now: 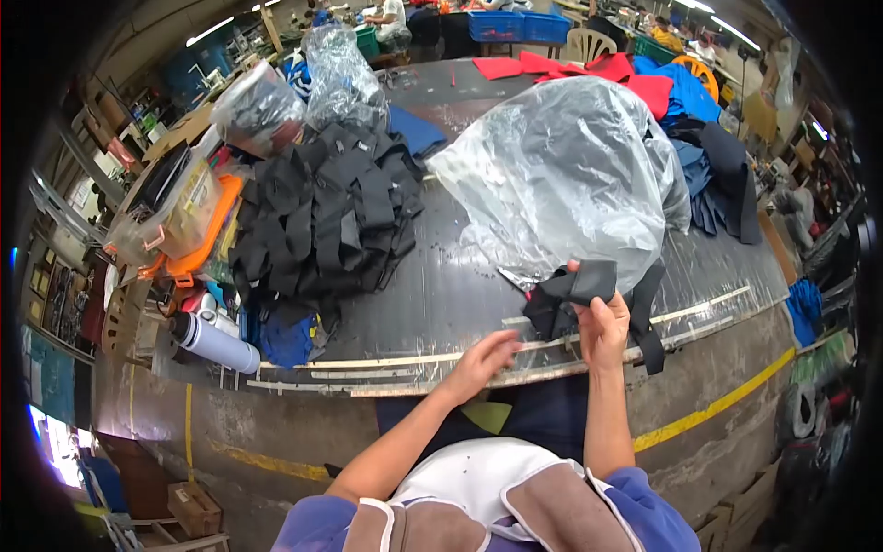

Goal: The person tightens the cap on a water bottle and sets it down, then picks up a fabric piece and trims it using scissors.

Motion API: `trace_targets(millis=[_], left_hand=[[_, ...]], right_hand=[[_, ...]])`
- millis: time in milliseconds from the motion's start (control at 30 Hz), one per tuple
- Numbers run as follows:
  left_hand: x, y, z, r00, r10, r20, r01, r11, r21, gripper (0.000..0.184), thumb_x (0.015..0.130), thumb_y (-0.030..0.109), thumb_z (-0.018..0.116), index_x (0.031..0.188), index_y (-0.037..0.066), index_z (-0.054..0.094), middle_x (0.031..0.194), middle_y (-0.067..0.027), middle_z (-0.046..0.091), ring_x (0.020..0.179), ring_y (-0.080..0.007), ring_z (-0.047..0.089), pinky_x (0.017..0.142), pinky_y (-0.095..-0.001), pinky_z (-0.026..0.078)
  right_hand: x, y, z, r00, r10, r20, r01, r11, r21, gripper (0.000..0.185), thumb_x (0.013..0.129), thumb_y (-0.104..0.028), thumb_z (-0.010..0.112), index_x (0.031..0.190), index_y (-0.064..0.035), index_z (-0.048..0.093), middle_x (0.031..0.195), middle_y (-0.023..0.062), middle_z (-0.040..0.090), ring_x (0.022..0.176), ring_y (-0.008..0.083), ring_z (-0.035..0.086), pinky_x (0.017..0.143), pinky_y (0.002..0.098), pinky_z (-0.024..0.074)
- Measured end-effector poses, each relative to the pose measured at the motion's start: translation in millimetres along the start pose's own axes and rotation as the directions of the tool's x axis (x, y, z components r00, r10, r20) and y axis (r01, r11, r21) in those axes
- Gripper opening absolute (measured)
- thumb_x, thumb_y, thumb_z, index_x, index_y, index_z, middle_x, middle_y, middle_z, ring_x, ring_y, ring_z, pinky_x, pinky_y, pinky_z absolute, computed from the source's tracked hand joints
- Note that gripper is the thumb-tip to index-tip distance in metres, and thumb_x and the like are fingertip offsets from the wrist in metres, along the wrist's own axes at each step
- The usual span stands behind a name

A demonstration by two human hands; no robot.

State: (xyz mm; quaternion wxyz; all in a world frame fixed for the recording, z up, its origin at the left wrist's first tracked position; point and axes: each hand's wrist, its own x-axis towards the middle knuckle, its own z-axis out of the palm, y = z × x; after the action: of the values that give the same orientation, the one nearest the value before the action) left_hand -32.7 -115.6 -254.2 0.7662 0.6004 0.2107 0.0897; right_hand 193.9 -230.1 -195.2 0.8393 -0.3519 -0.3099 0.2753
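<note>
My right hand (602,333) is closed round a folded black fabric strip (594,281) above the table's near edge. To its left, my left hand (482,366) is held over the edge, fingers extended and apart, touching nothing. More black strips (552,308) lie beside the held one, and one end hangs over the edge at the right. Behind them, a metal tool (518,278), perhaps scissors, lies partly against a large clear plastic bag (589,166). A big heap of black fabric pieces (331,212) is at the left of the table.
A clear bin with an orange lid (207,230), a pale bottle (214,343) and a blue cloth (287,340) are at the left. Red fabric (598,69) and blue fabric (685,92) lie at the back right. Other people are in the background.
</note>
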Motion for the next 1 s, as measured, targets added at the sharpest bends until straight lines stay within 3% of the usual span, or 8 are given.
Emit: trace_targets(millis=[33,100,200,433,567,667,733,1000], left_hand=[[3,10,5,1.000,-0.009,-0.008,0.008,1.000,-0.011,0.066,0.108,0.052,0.060,0.158,0.009,0.052,0.152,-0.0188,0.062,0.136,-0.0381,0.062,0.112,-0.0503,0.048],[8,31,11,0.901,0.175,0.397,0.210,0.624,-0.752,0.062,0.114,0.048,0.050,0.160,0.006,0.048,0.157,-0.0183,0.059,0.129,-0.0319,0.068,0.107,-0.0453,0.054],[2,72,16,0.969,0.225,0.103,-0.033,0.532,-0.846,0.060,0.115,0.043,0.049,0.158,0.002,0.049,0.155,-0.0203,0.061,0.124,-0.0304,0.070,0.103,-0.0428,0.057],[-33,106,-48,0.952,0.259,-0.162,-0.305,0.804,-0.510,0.046,0.116,0.030,0.049,0.146,-0.003,0.058,0.140,-0.0213,0.070,0.108,-0.0279,0.077,0.093,-0.0420,0.064],[-57,124,-46,0.959,0.269,-0.086,-0.282,0.897,-0.341,0.045,0.115,0.029,0.052,0.144,-0.004,0.060,0.134,-0.0215,0.073,0.100,-0.0266,0.078,0.090,-0.0409,0.064],[-66,126,-36,0.974,0.225,-0.031,-0.226,0.942,-0.248,0.044,0.115,0.028,0.054,0.144,-0.004,0.060,0.130,-0.0205,0.075,0.098,-0.0251,0.078,0.090,-0.0397,0.064],[-70,116,-32,0.988,0.126,0.088,-0.095,0.951,-0.293,0.045,0.114,0.028,0.055,0.144,-0.005,0.060,0.127,-0.0183,0.076,0.099,-0.0237,0.078,0.090,-0.0378,0.063],[-102,86,-25,0.923,0.075,0.377,-0.013,0.986,-0.166,0.038,0.111,0.026,0.064,0.135,-0.003,0.068,0.119,-0.0114,0.076,0.107,-0.0202,0.072,0.095,-0.0327,0.057]], right_hand=[[-9,-5,13,1.000,0.016,0.000,-0.016,1.000,-0.002,0.042,0.102,-0.016,0.070,0.137,0.0067,0.066,0.135,0.0257,0.071,0.120,0.0325,0.072,0.108,0.0462,0.0563],[-27,-13,38,0.993,0.021,0.119,-0.030,0.996,0.079,0.045,0.100,-0.022,0.073,0.133,0.0078,0.069,0.137,0.0288,0.069,0.126,0.0351,0.068,0.113,0.0478,0.0520],[-47,-15,28,0.953,0.061,0.297,-0.079,0.996,0.048,0.047,0.098,-0.028,0.075,0.129,0.0079,0.072,0.139,0.0295,0.068,0.130,0.0360,0.066,0.116,0.0481,0.0494],[-60,-16,9,0.739,0.367,0.566,-0.157,0.909,-0.385,0.042,0.095,-0.033,0.080,0.114,0.0044,0.079,0.131,0.0226,0.072,0.127,0.0314,0.066,0.110,0.0435,0.0521],[-63,0,8,0.757,0.650,0.062,-0.406,0.542,-0.735,0.050,0.092,-0.029,0.085,0.128,0.0030,0.073,0.136,0.0171,0.069,0.127,0.0294,0.065,0.105,0.0416,0.0537],[-56,1,52,0.962,0.266,0.059,-0.147,0.690,-0.709,0.065,0.089,-0.020,0.088,0.145,0.0007,0.062,0.148,0.0144,0.061,0.128,0.0280,0.064,0.103,0.0397,0.0537],[-43,-7,84,0.955,-0.089,0.284,0.293,0.459,-0.839,0.077,0.088,-0.011,0.087,0.155,-0.0016,0.051,0.157,0.0137,0.051,0.131,0.0277,0.061,0.102,0.0373,0.0548],[1,33,83,0.965,-0.197,0.174,0.251,0.501,-0.828,0.070,0.085,-0.011,0.084,0.148,0.0021,0.055,0.139,0.0186,0.067,0.127,0.0328,0.067,0.107,0.0383,0.0523]])
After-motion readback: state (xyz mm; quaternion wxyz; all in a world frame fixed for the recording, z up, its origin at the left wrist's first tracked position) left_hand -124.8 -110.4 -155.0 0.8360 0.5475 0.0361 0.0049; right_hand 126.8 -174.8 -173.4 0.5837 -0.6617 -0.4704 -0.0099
